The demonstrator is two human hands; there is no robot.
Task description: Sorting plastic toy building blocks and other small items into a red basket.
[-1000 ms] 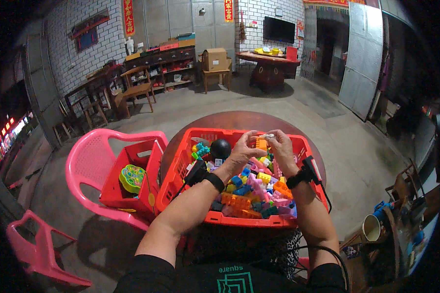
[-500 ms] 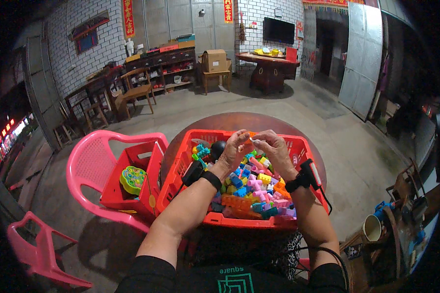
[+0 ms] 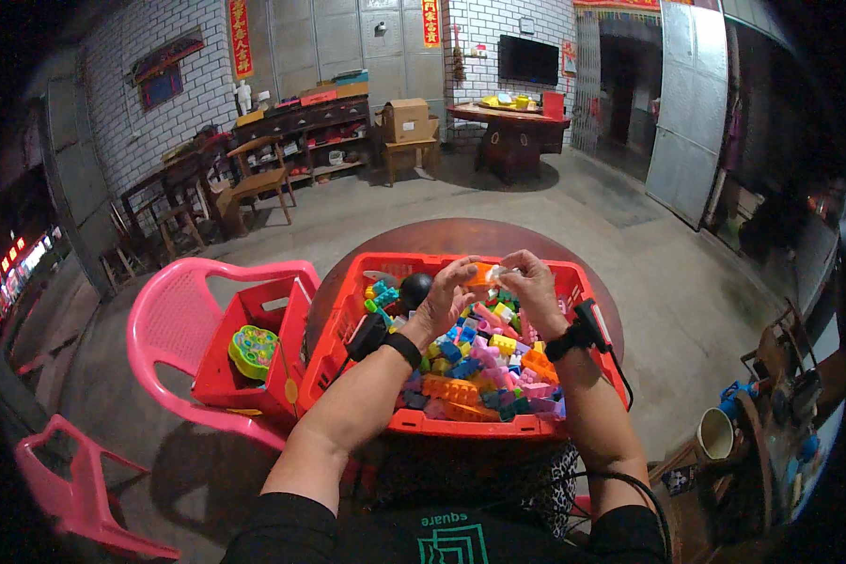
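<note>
Above a red plastic crate (image 3: pixel 475 429) full of toy building blocks (image 3: pixel 456 365), my two hands come together. My left hand (image 3: pixel 442 303) grips an orange block (image 3: pixel 482 274) between thumb and fingers. At that block's right end, my right hand (image 3: pixel 533 291) pinches a small whitish piece (image 3: pixel 502 274) whose kind is too small to make out. Whether the two pieces are joined cannot be seen. A black ball (image 3: pixel 415 289) lies among the blocks left of my left hand. Both wrists wear black straps with devices.
The crate stands on a round brown table (image 3: pixel 442 232). At its left, a pink plastic chair (image 3: pixel 164 310) bears a red box (image 3: pixel 218 362) with a green toy (image 3: pixel 253 352). Another pink chair (image 3: pixel 85 470) is at lower left. Wooden furniture (image 3: pixel 747 442) holding a bucket (image 3: pixel 714 432) stands at right.
The orange block has turned, showing more of its side and the whitish part at its end. My right hand has shifted slightly right; the view has tilted a little.
</note>
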